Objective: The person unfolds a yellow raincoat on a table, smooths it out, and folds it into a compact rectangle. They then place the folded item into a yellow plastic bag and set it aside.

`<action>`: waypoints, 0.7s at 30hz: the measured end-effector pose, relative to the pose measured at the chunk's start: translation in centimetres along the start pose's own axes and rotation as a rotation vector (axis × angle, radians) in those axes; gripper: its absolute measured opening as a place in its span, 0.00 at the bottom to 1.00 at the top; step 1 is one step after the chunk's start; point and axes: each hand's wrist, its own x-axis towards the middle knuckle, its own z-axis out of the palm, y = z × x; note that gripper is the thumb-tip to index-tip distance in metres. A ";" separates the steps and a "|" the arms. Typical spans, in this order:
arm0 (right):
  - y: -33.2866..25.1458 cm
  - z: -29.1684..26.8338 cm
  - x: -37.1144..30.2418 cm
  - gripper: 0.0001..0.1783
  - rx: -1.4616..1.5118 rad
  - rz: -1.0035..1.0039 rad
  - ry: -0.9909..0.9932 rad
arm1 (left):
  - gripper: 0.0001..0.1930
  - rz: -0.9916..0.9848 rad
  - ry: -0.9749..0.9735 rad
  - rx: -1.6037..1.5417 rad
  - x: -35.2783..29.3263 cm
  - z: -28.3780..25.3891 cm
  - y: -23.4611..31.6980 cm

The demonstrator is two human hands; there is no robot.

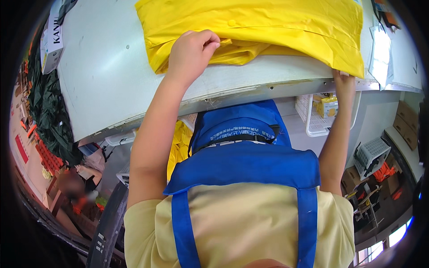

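Observation:
A smooth yellow garment (268,27) with a round snap button lies across the white tabletop, its near edge loose and folded open in the middle. My left hand (192,51) is closed over that near edge, left of centre, thumb and fingers bent together at the fold. At the garment's near right corner is my right hand (344,79), right at the table edge. The corner partly covers its fingers, which appear to grip the fabric from below.
The metal-edged white tabletop (103,67) spans the front. A white box (52,40) and dark green fabric (47,107) are at left, papers (380,56) at right. Underneath sits a white basket (317,127) with yellow packages. Another person (73,185) sits at lower left.

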 end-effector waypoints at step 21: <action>-24.1 10.6 -10.8 0.18 0.463 -0.423 -0.097 | 0.04 -0.294 -0.248 -0.532 2.1 0.3 -3.1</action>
